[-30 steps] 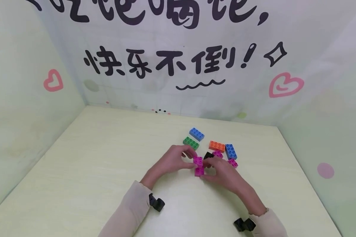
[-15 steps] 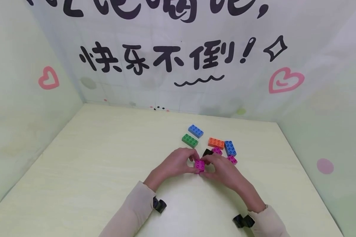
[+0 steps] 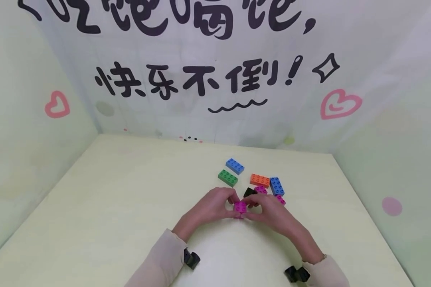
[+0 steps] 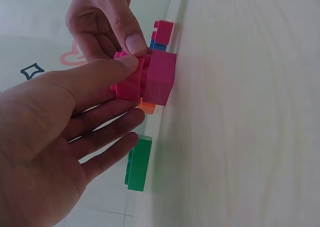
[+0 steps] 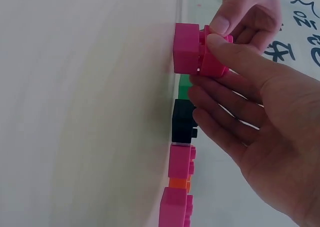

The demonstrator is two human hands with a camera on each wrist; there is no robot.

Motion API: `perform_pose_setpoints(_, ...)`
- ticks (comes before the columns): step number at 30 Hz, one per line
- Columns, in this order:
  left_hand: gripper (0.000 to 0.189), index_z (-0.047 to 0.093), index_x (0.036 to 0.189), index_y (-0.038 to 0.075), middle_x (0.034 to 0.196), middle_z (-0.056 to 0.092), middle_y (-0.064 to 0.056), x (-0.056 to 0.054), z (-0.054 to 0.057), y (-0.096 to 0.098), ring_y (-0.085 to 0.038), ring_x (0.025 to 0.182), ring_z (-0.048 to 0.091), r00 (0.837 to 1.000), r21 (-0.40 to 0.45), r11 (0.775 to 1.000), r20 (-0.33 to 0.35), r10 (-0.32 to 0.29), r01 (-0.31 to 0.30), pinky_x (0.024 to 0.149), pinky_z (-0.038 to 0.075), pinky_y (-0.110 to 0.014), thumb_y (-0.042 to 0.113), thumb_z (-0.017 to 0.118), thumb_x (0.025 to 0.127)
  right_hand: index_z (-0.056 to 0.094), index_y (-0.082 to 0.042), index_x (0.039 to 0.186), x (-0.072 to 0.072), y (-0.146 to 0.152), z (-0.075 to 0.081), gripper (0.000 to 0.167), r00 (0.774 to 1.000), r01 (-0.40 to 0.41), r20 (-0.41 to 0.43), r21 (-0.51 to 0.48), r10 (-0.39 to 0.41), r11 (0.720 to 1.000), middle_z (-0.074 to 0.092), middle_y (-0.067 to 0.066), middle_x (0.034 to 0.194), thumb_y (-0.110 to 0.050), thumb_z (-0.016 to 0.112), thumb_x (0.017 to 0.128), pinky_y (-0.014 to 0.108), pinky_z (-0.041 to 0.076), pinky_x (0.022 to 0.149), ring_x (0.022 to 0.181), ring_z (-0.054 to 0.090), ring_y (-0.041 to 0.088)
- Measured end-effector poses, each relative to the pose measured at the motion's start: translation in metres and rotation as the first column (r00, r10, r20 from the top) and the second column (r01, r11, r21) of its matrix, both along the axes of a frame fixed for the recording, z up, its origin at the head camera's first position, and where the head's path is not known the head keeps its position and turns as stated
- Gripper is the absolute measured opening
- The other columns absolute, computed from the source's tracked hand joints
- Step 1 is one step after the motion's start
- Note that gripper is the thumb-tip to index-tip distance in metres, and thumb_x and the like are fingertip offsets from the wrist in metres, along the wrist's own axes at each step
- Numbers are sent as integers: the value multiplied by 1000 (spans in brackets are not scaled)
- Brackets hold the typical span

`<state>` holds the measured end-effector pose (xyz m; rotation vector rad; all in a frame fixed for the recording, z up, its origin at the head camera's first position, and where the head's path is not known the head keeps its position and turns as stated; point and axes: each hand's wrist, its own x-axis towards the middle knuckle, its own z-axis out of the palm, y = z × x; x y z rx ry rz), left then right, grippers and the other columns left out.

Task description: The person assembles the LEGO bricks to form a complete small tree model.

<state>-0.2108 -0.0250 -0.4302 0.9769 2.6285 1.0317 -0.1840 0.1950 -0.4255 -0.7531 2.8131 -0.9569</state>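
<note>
My left hand (image 3: pixel 215 204) and right hand (image 3: pixel 273 209) meet over a pair of pink toy building bricks. Thumb and fingers of both hands pinch the upper pink brick (image 4: pixel 129 84) from opposite sides. Below it, the lower pink brick (image 4: pixel 161 78) stands on the table, lined up with the upper one. Some of its studs show in a narrow gap between the two in both wrist views, so they are not pressed fully together. In the head view the upper brick mostly covers the lower one.
Behind the hands lie a green brick (image 3: pixel 228 177), a blue brick (image 3: pixel 235 166), an orange brick (image 3: pixel 260 180) and another blue brick (image 3: pixel 277 186). A black brick (image 5: pixel 183 121) and two more pink bricks sit near the right hand. Printed fabric walls enclose the pale table (image 3: pixel 129 191).
The upper pink brick, earlier held offset beyond the lower one, has come down over it and lines up with it. The left hand moved toward the person with it. The head view shifted slightly.
</note>
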Motion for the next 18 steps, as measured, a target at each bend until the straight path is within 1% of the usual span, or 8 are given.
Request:
perform_pose_setpoints(3, 28, 67, 98, 17, 87, 64, 12, 2, -1, 1, -8, 84, 61, 1000, 23, 1000, 20, -2, 1, 75, 48, -19, 27, 85, 78, 73, -18, 109, 0, 1, -1, 30, 1000, -21, -4, -20, 21, 1000, 66, -14, 96, -25, 81, 82, 34, 54, 78, 90, 63, 13)
perform_pose_setpoints(7, 26, 67, 96, 16, 85, 64, 13, 3, -2, 1, -9, 83, 62, 999, 56, 998, 37, -13, 11, 75, 49, -19, 25, 84, 78, 72, -19, 104, 1, 2, -2, 26, 1000, -20, -11, -25, 20, 999, 66, -14, 93, -25, 82, 81, 34, 54, 76, 86, 64, 14)
perform_pose_setpoints(12, 25, 67, 95, 16, 85, 63, 14, 4, -5, 1, -9, 83, 63, 998, 85, 996, 58, -28, 23, 76, 51, -21, 22, 85, 78, 71, -19, 101, 2, 0, -2, 25, 1000, -14, 19, -13, 14, 1000, 65, -14, 90, -26, 83, 80, 32, 54, 74, 84, 63, 14)
perform_pose_setpoints(15, 26, 67, 95, 15, 86, 63, 13, 4, -5, 1, -9, 84, 63, 998, 88, 996, 52, -38, 33, 77, 51, -22, 20, 85, 77, 70, -17, 101, 3, -1, -2, 26, 999, -11, 31, -8, 11, 1000, 65, -11, 91, -23, 84, 79, 30, 54, 74, 83, 63, 13)
perform_pose_setpoints(18, 26, 67, 95, 14, 86, 63, 12, 3, -5, 2, -9, 84, 63, 999, 88, 995, 31, -42, 40, 77, 51, -22, 19, 85, 77, 69, -14, 103, 3, -1, 0, 28, 999, -11, 37, -4, 12, 1000, 65, -8, 92, -20, 84, 79, 28, 54, 74, 83, 64, 13)
